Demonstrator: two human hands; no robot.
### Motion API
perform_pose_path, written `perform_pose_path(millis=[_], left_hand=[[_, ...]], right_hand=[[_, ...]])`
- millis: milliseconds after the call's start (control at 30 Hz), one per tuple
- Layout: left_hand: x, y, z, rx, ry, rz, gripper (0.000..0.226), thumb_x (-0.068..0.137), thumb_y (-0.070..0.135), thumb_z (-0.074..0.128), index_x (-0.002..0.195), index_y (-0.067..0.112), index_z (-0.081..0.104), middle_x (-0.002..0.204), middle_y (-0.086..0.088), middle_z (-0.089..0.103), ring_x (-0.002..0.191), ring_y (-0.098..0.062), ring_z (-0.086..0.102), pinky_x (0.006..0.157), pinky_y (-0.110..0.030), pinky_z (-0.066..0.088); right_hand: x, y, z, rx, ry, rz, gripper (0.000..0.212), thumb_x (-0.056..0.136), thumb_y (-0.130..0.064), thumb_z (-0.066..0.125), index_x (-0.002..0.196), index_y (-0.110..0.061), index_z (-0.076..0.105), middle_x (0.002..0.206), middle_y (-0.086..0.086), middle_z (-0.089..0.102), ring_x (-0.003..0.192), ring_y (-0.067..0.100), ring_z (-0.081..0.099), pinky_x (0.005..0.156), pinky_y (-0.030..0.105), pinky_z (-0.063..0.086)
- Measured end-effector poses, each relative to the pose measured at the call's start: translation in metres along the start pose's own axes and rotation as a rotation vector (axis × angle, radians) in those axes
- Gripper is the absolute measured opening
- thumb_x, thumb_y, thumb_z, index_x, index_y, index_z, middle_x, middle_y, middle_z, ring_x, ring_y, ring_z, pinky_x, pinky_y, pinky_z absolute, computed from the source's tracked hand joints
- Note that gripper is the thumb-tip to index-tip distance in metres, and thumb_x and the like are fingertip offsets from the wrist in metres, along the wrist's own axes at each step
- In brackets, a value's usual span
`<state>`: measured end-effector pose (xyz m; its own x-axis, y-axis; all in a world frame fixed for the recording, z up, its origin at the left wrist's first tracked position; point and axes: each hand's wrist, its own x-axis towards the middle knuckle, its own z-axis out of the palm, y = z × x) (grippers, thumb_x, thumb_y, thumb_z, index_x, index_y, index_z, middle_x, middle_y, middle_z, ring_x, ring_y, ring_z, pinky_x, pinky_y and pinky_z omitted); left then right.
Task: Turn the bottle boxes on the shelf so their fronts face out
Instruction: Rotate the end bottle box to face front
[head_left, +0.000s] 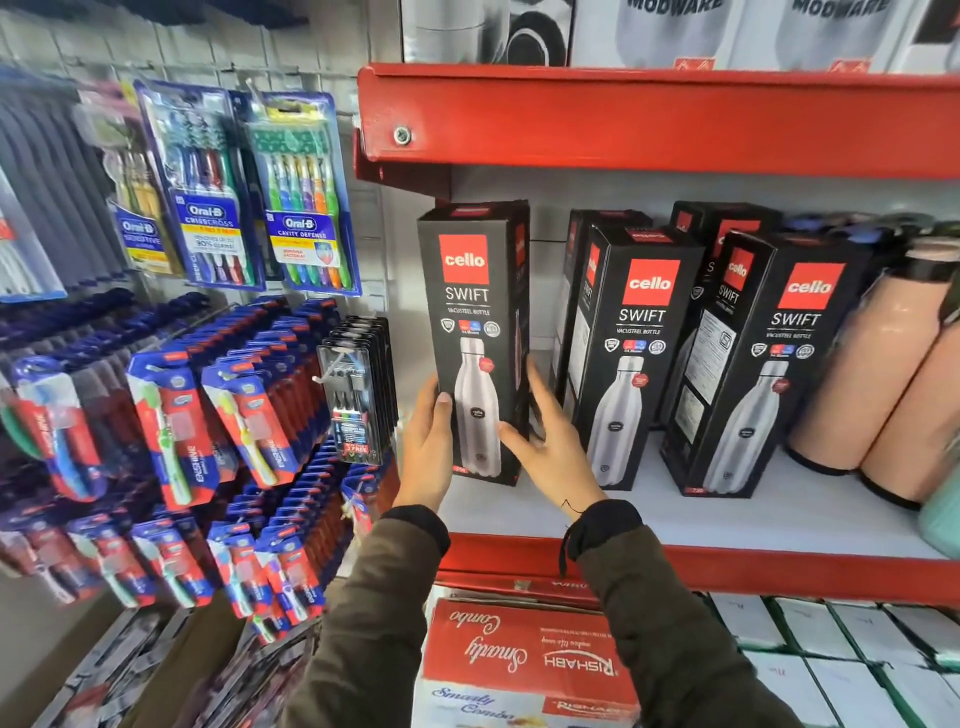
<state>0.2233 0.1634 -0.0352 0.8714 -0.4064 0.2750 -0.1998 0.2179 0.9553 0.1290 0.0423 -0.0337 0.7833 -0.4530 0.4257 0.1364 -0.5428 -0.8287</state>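
Black Cello Swift bottle boxes stand on a white shelf (727, 514) with a red front lip. The leftmost box (475, 322) stands upright with its front facing out. My left hand (428, 449) grips its lower left edge, thumb on the front. My right hand (550, 441) holds its lower right side, fingers spread along it. Two more boxes, the middle one (636, 353) and the right one (769, 364), stand to the right with fronts out, turned slightly. Further boxes (711, 228) stand behind them, partly hidden.
Peach-coloured bottles (883, 364) crowd the shelf's right end. The red upper shelf (649, 119) hangs just above the box tops. Toothbrush packs (223, 187) hang on the wall at left. A red carton (519, 660) and white boxes (831, 654) sit on the shelf below.
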Motion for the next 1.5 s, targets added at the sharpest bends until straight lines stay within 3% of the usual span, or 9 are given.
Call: perform_pose_path(millis=[167,267,400,633,800,867,1167,1367,1500], left_hand=[[0.002,-0.007,0.002,0.051,-0.071,0.128,0.044,0.109,0.013,0.036,0.151,0.023,0.044,0.152,0.007,0.053,0.143,-0.007,0.046,0.122,-0.033,0.034],[0.003,-0.013,0.004,0.077,-0.072,0.113,0.045,0.108,0.014,0.035,0.150,0.027,0.044,0.149,0.016,0.054,0.141,0.001,0.045,0.122,-0.032,0.033],[0.001,-0.016,0.007,0.078,-0.058,0.111,0.044,0.108,0.017,0.035,0.150,0.029,0.044,0.149,0.019,0.053,0.140,0.003,0.046,0.121,-0.031,0.034],[-0.005,-0.013,0.010,0.052,-0.023,0.072,0.042,0.109,0.022,0.037,0.149,0.023,0.047,0.150,0.005,0.055,0.143,-0.010,0.048,0.123,-0.042,0.034],[-0.011,-0.005,0.009,0.035,-0.003,0.046,0.041,0.108,0.019,0.039,0.148,0.016,0.050,0.148,0.001,0.058,0.140,-0.012,0.050,0.122,-0.041,0.035],[-0.015,-0.004,0.005,0.027,-0.005,0.034,0.040,0.108,0.018,0.041,0.147,0.016,0.051,0.146,0.003,0.059,0.139,-0.011,0.051,0.122,-0.041,0.035],[-0.049,-0.001,-0.011,-0.020,0.040,-0.022,0.034,0.104,0.029,0.053,0.137,0.025,0.061,0.137,0.012,0.063,0.136,-0.010,0.054,0.120,-0.048,0.038],[-0.070,0.005,-0.018,-0.025,0.057,-0.016,0.029,0.101,0.028,0.057,0.100,0.054,0.070,0.108,0.039,0.070,0.119,0.004,0.062,0.117,-0.048,0.043],[-0.080,0.009,-0.021,-0.027,0.065,0.000,0.031,0.100,0.030,0.058,0.098,0.057,0.072,0.110,0.034,0.072,0.120,0.002,0.064,0.114,-0.049,0.046]], right_hand=[[0.001,0.005,0.001,0.014,0.003,0.037,0.079,0.099,-0.004,0.057,0.159,-0.036,0.017,0.161,-0.014,0.035,0.141,-0.013,0.033,0.095,-0.005,0.032],[0.002,0.006,0.002,-0.013,0.001,0.037,0.079,0.099,-0.002,0.055,0.160,-0.034,0.016,0.154,-0.020,0.036,0.122,-0.035,0.029,0.100,-0.005,0.026],[0.003,0.009,0.003,-0.038,0.014,0.037,0.078,0.100,-0.002,0.053,0.160,-0.032,0.015,0.153,-0.020,0.036,0.121,-0.036,0.027,0.103,-0.003,0.025],[-0.002,0.010,0.009,0.010,0.077,0.093,0.064,0.101,-0.020,0.057,0.156,-0.034,0.028,0.137,-0.020,0.049,0.132,0.014,0.055,0.110,0.033,0.046],[-0.006,0.005,0.009,0.062,0.129,0.118,0.049,0.104,-0.037,0.050,0.152,-0.033,0.040,0.117,-0.044,0.049,0.105,-0.028,0.052,0.083,-0.007,0.035],[-0.010,0.004,0.008,0.072,0.145,0.124,0.047,0.105,-0.035,0.050,0.151,-0.028,0.044,0.114,-0.047,0.046,0.098,-0.041,0.042,0.080,-0.011,0.030],[-0.044,-0.004,0.007,0.120,0.165,0.123,0.046,0.101,-0.039,0.055,0.145,-0.028,0.052,0.124,-0.038,0.055,0.114,-0.030,0.047,0.094,-0.003,0.034],[-0.068,-0.013,0.003,0.190,0.186,0.130,0.047,0.093,-0.050,0.062,0.138,-0.034,0.060,0.127,-0.033,0.063,0.127,-0.007,0.055,0.108,0.041,0.050],[-0.076,-0.020,0.002,0.201,0.192,0.115,0.049,0.093,-0.050,0.063,0.137,-0.029,0.062,0.133,-0.019,0.066,0.127,-0.006,0.056,0.109,0.040,0.050]])
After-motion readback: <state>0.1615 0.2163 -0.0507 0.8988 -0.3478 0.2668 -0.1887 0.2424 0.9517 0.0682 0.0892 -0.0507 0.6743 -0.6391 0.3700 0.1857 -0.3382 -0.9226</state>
